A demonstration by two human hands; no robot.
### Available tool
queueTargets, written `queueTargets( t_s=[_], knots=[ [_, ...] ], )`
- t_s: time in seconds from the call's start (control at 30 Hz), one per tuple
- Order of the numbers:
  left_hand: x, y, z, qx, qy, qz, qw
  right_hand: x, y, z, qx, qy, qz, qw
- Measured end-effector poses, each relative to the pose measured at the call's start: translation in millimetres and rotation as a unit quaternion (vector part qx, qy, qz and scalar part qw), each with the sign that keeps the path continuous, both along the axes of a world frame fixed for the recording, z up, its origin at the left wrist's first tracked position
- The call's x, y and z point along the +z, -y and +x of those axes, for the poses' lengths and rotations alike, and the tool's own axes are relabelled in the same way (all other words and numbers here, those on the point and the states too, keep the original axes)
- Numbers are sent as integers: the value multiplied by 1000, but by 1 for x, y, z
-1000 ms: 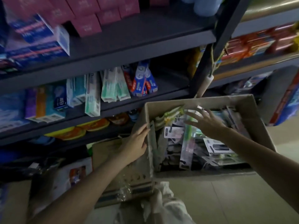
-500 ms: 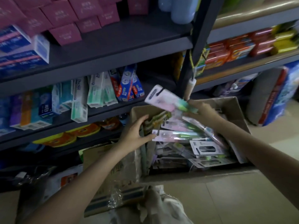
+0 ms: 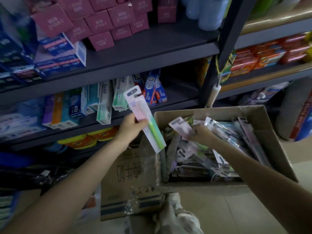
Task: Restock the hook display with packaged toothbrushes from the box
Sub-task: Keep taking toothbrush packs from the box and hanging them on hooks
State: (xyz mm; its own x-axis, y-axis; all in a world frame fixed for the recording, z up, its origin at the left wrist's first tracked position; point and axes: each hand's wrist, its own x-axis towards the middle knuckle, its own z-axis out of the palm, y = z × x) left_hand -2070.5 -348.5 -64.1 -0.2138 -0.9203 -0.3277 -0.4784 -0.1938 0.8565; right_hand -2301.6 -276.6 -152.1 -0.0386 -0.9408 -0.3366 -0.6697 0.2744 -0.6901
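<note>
An open cardboard box (image 3: 263, 132) stands at the right, filled with several packaged toothbrushes (image 3: 224, 149). My left hand (image 3: 130, 128) grips a pink-and-green packaged toothbrush (image 3: 145, 118), held upright and tilted just left of the box. My right hand (image 3: 201, 135) is inside the box, closed on a second pink toothbrush pack (image 3: 181, 126) that sticks up above the pile. No hook display is in view.
Dark metal shelving (image 3: 152, 53) fills the background, with toothpaste cartons (image 3: 104, 102), pink boxes (image 3: 101, 22) and red packs (image 3: 270, 54). A shelf upright (image 3: 217, 65) rises behind the box. A taped carton (image 3: 130, 179) sits below my left hand. Tiled floor (image 3: 236, 213) lies at the lower right.
The pink-and-green pack passed from my right hand to my left hand, which left the box edge. My right hand dropped back into the box and took hold of another pack.
</note>
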Motion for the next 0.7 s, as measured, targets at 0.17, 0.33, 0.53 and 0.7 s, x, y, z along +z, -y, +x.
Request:
queueTargets(
  t_s=[0.17,0.33,0.53,0.7],
  knots=[
    [26,8,22,52,-81,-24,995,108,37,28,-62,378,14,924],
    [79,19,64,-7,-100,-115,988,182,61,70,-44,464,-49,883],
    [163,51,153,-27,-130,-244,961,264,98,158,39,326,-145,933],
    [225,80,238,24,-132,-353,926,343,130,238,70,225,-262,936]
  ],
)
